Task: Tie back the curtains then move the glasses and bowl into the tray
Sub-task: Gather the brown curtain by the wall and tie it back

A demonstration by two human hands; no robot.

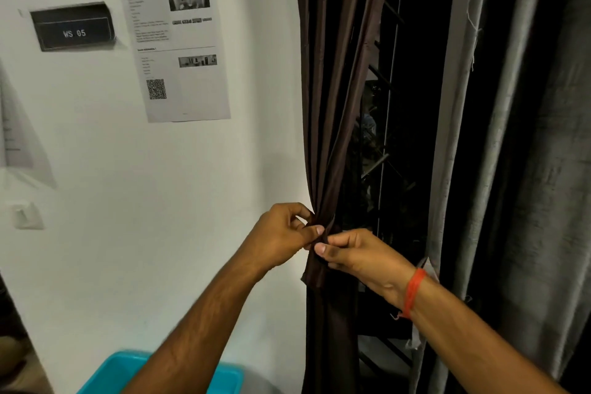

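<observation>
Dark wall plaque (73,29): white text "WS 05", legible. Printed sheet (174,41) taped on wall beside it: headings, body text too blurred to read; QR code (156,88) at lower left.

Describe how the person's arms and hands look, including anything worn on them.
Both forearms are bare, with no sleeves in view and no gloves. The left hand carries no ring, watch or band that shows. The right hand has an orange thread band wound several times around its wrist, with a loose end hanging below. No rings show on either hand.
</observation>
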